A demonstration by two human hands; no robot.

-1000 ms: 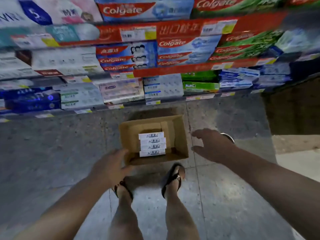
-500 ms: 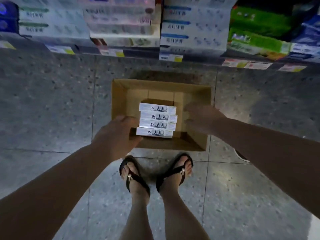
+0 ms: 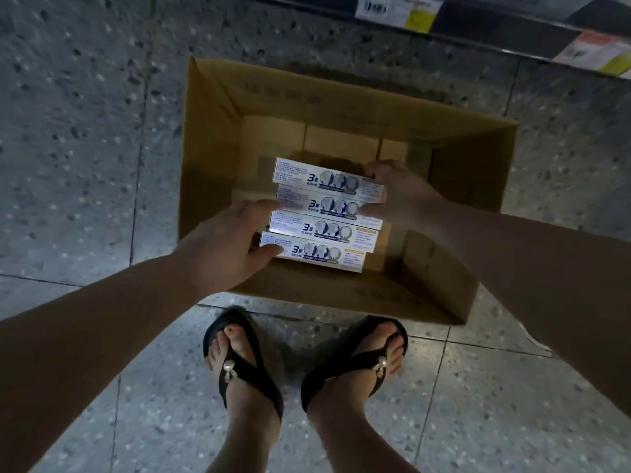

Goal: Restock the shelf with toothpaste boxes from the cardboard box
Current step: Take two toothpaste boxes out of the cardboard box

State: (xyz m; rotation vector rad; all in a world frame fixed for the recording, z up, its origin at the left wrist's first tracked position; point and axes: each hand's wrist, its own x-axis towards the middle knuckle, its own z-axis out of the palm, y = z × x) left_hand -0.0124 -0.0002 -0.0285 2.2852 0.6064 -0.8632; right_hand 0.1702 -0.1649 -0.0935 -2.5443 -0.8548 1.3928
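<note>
Nearest the viewer, two feet in black sandals [image 3: 246,367] stand on a speckled stone floor [image 3: 68,131], toes just short of the near wall of an open cardboard box [image 3: 211,131]. Two bare forearms reach down into it from either side. Inside, towards the near left of the cardboard box, four white toothpaste boxes [image 3: 324,213] lie flat side by side in a row running from near to far, each with its long axis pointing left to right. The left hand [image 3: 225,247] sits at their left ends, closer to the two near ones; its fingers are spread and only lightly bent, the thumb tip resting on the nearest one's left end, closed round nothing. The right hand [image 3: 399,196] sits at the opposite ends, closer to the two far ones; its fingers curl over the far edge of the farthest and its thumb lies against the second, so it appears to have begun pinching them. The row is thus bracketed end to end, and the lift probably turns on pressing inward along that long axis. Beyond the far wall, the bottom shelf [image 3: 512,29] edge shows with price labels [image 3: 399,8]. Half a second earlier both hands hovered beside the row without touching it, and stocked shelves filled the top of the view; the row itself has not shifted.
</note>
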